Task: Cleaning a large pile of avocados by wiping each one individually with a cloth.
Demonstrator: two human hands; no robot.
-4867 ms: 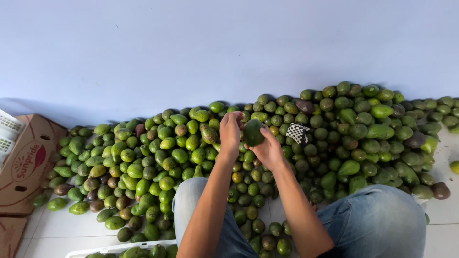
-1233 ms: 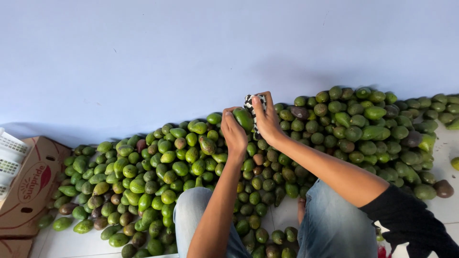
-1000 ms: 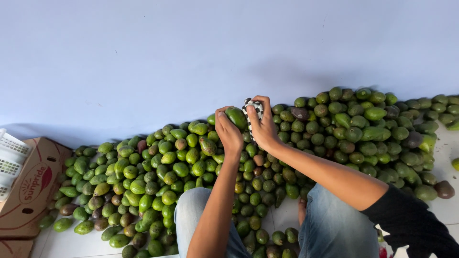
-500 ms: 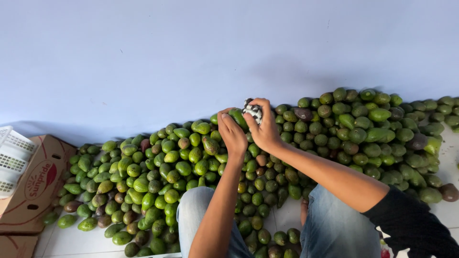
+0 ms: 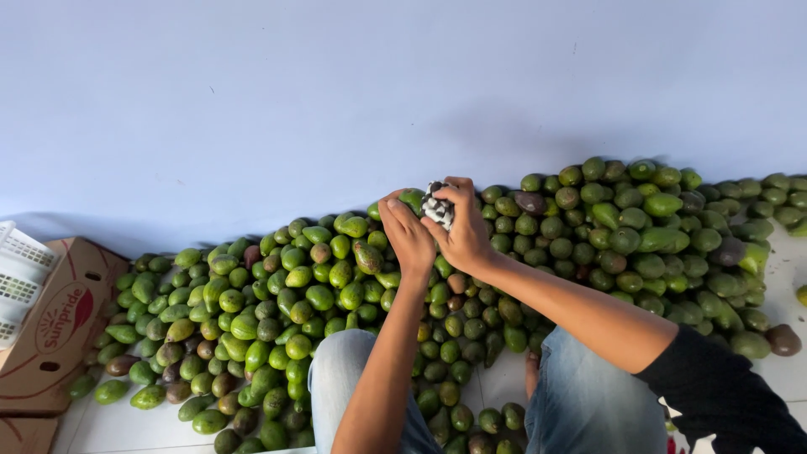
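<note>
While left hand [image 5: 407, 238] steadies green avocado [image 5: 413, 199], right hand [image 5: 465, 233] grip closed on patterned cloth [image 5: 438, 207], pressed against fruit; avocado pile [image 5: 605, 227] at 3 o'clock.

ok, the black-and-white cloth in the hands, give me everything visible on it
The cloth is a small crumpled wad, white with a dark checked or spotted pattern, and looks like soft fabric. Only part of it shows: the right hand grips it from the right, fingers curled over its top. It is pressed against a green avocado that the left hand holds. All this is held up above the avocado pile, in front of the pale blue wall. Its full size and shape cannot be told.
</note>
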